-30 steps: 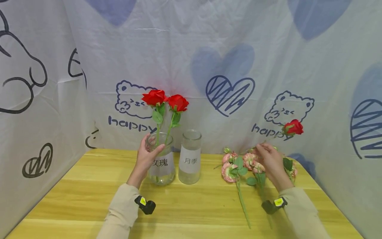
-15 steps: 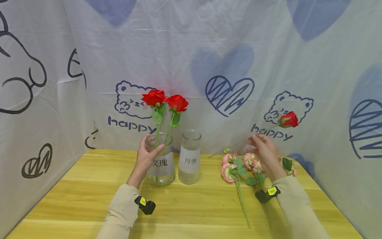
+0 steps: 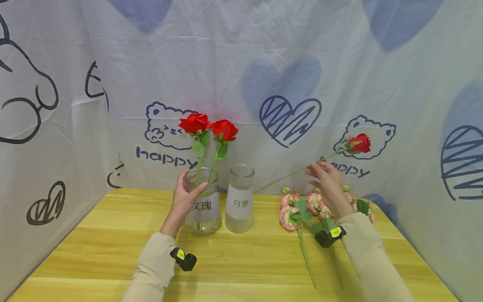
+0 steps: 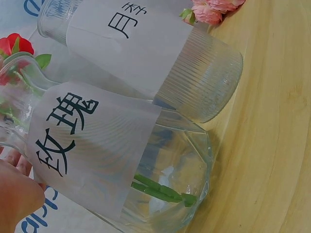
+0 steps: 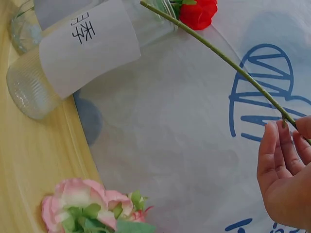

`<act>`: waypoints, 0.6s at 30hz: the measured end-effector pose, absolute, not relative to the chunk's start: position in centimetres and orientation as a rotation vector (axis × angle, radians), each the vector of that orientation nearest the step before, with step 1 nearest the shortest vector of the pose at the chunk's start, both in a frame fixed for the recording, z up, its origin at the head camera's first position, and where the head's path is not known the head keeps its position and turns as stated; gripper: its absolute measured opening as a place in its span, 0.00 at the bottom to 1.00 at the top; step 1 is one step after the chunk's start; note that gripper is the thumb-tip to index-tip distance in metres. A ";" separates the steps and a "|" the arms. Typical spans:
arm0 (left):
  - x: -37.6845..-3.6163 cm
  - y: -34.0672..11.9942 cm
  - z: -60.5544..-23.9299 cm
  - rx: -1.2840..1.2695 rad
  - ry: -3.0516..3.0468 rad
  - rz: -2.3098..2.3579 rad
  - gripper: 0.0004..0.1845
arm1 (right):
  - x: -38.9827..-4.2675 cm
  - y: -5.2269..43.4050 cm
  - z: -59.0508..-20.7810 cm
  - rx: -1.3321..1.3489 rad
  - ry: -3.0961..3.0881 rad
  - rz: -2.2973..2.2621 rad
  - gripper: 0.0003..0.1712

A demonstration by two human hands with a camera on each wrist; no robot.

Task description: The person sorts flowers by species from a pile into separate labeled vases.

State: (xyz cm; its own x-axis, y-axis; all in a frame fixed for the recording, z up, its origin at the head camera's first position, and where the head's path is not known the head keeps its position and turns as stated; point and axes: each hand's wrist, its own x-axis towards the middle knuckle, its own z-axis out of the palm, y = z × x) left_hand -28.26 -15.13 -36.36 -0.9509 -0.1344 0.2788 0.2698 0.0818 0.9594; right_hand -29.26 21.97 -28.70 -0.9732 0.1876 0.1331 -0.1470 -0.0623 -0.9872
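One red rose, above the counter, right of the 月季 jar; stem pinched in my right fingers. One 玫瑰 vase, two roses inside; clasped in my left fingers.

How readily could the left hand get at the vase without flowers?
Probably yes, once the left hand releases the rose vase: the flowerless vase stands right beside it, its front unobstructed.

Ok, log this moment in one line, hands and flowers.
left hand: grips flared vase; right hand: pinches stem of red rose, aloft; two other roses: in flared vase; straight vase: alongside; pink flowers: on table
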 end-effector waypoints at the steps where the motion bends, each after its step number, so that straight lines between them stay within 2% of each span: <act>1: -28.2 -15.1 -36.4 -0.135 -2.068 -1.944 0.47 | -29.4 21.7 -28.6 -0.048 -1.982 2.127 0.10; 18: -28.3 -15.2 -36.4 -0.146 -2.060 -1.947 0.47 | -31.4 17.2 -27.0 0.037 -1.905 2.220 0.05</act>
